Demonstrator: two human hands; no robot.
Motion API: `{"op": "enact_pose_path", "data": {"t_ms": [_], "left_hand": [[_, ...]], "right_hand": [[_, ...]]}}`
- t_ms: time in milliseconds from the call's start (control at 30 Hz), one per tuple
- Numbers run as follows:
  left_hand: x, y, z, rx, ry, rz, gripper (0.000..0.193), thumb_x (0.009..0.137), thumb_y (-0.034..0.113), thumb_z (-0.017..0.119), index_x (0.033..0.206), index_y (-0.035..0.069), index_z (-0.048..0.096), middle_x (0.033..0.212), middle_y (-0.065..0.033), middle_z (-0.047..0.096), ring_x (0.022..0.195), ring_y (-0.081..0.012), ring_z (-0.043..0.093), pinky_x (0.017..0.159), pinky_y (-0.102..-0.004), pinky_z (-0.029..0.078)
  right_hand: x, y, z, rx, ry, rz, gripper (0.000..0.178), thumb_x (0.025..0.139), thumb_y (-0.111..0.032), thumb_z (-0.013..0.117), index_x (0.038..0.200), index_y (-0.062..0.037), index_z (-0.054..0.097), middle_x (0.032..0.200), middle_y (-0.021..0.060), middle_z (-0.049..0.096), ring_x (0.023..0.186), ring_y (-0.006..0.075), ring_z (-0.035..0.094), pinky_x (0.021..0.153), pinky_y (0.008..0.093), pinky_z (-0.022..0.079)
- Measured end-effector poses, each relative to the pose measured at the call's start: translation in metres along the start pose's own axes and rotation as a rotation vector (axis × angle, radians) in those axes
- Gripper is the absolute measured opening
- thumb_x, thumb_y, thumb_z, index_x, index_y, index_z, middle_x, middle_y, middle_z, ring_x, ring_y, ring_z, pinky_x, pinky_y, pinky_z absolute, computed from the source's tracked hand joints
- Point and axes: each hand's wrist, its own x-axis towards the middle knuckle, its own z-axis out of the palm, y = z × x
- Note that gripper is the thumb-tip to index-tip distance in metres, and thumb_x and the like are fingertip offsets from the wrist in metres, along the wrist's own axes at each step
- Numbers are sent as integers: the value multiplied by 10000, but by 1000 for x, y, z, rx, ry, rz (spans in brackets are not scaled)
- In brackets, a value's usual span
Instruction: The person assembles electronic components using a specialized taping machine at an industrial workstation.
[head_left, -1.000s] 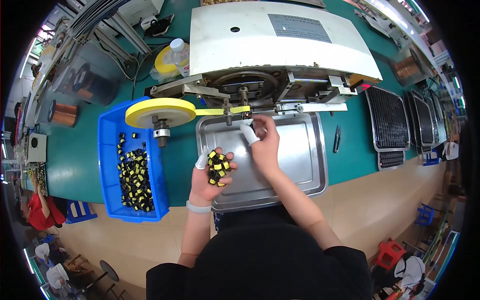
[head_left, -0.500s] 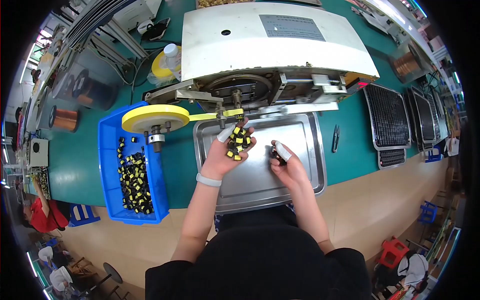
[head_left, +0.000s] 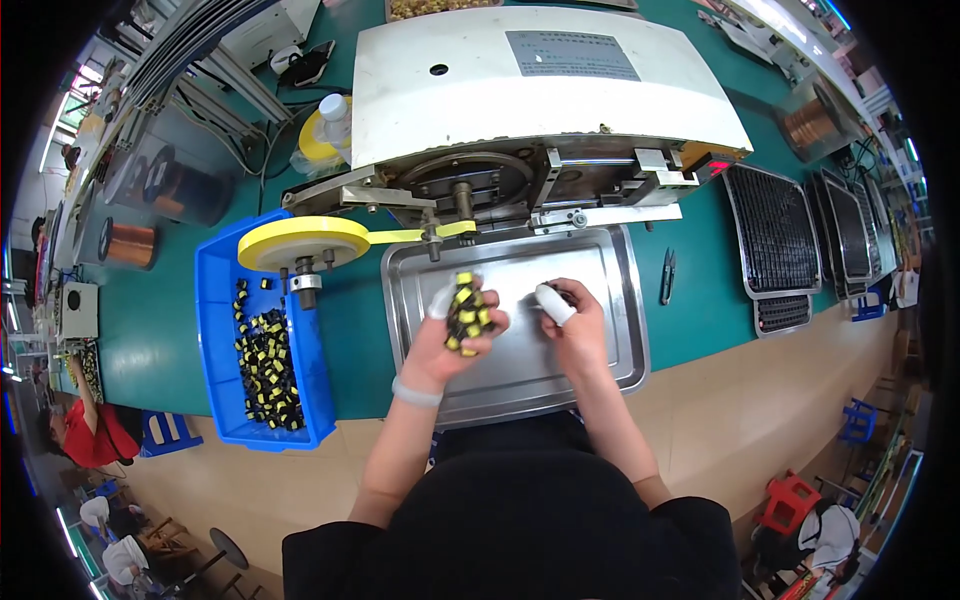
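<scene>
A handful of small black coil parts wrapped in yellow tape (head_left: 468, 318) fills my left hand (head_left: 430, 358), whose fingers curl up around the pile. A white cover sits on its thumb. To its right, my right hand (head_left: 580, 335) is closed around small dark parts (head_left: 565, 297), mostly hidden by the fingers and a white finger cover. Both hands hover over a shallow metal tray (head_left: 520, 375). Just beyond stands a white taping machine (head_left: 540, 95), with a yellow tape roll (head_left: 300, 238) on its left and a tape strip (head_left: 398, 237) leading to its spindle (head_left: 463, 205).
A blue bin (head_left: 222, 360) at the left holds many taped coils. Small black snips (head_left: 668, 277) lie right of the tray. Dark gridded trays (head_left: 775, 235) stand farther right. Copper wire spools (head_left: 130, 243) and a plastic bottle (head_left: 335, 120) are at the left.
My left hand has drawn back from the machine's spindle toward me, carrying the pile of coils. The taped coil at the spindle is gone from there. My right hand has turned slightly, staying closed.
</scene>
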Motion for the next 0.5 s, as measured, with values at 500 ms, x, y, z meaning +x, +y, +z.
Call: {"op": "enact_pose_path", "data": {"t_ms": [500], "left_hand": [[-240,46,55,812,867,1431,311,980,297,534,1241,128,522,1033,-7,598,891,-93,592,518,-199,405]], "right_hand": [[22,40,105,-187,22,-695,304,796,-1,742,988,-11,506,1034,64,542,865,100,540,766,228,467]]}}
